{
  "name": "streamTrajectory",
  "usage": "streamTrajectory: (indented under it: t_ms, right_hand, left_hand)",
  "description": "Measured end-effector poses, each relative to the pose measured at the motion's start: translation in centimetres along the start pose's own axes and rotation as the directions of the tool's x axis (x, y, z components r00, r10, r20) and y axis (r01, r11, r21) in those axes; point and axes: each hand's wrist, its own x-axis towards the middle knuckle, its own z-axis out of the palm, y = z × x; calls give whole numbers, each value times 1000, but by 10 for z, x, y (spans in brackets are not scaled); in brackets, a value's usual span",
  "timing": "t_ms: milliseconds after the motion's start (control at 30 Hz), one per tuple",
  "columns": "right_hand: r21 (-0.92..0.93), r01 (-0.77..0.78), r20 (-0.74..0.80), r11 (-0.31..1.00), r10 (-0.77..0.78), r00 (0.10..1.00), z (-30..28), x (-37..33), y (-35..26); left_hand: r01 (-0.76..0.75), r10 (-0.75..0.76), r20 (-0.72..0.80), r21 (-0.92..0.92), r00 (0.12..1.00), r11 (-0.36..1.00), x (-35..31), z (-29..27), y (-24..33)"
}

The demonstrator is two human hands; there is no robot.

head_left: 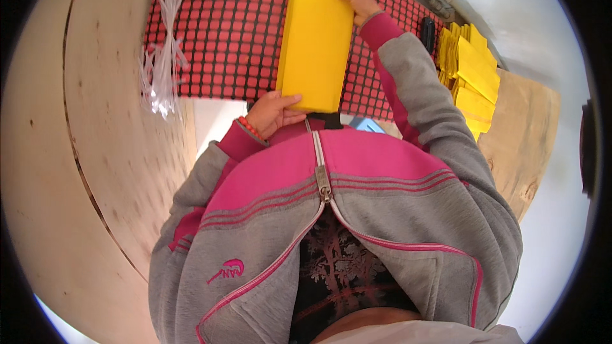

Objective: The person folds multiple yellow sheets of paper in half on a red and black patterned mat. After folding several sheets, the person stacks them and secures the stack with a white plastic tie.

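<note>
Two bare hands, both yours, are at one long yellow piece (pixel 317 44), which lies lengthwise over a surface covered in red and black checks (pixel 223 38). The piece runs out of view at the top, and its near end reaches the surface's near edge, around the middle. Layers show along its left side; you cannot count them from here.

Your left hand (pixel 273 113) is closed in a pinch on the near left corner of the piece, thumb on top and fingers at the end. One bracelet of red beads (pixel 250 129) circles that wrist. Your right hand (pixel 360 5) is partly curled at the piece's right side, farther up, with one finger stretched flat on top; whether it grips underneath, you cannot tell.

One bundle of clear strips (pixel 167 57), too tangled to count, lies along the surface's left edge, its ends hanging past the near left corner. By the right edge are one dark object (pixel 428 33) and one pile of yellow pieces (pixel 468 70), overlapping too much to count, beside one wooden board (pixel 526 127). One blue item (pixel 366 125) shows just below the near edge.
</note>
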Motion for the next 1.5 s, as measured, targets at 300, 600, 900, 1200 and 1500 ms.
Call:
streamTrajectory:
  t_ms: [300,600,900,1200,1500]
  right_hand:
    - [14,52,-26,999,-52,998,2,8,2]
    - [57,43,64,997,-46,997,0,9,6]
    - [79,17,36,997,-20,999,0,14,6]
    - [200,-8,-2,980,8,1000,11,3,3]
    - [-78,128,-127,989,-137,982,-2,-4,3]
  left_hand:
    - [134,-108,113,-260,988,956,0,-14,-24]
    - [164,-131,118,-327,984,931,3,-21,-32]
    - [148,-121,99,-349,988,925,1,-23,-29]
    - [199,-156,138,-389,978,900,-8,-23,-23]
    - [-76,112,-77,370,991,926,-36,26,12]
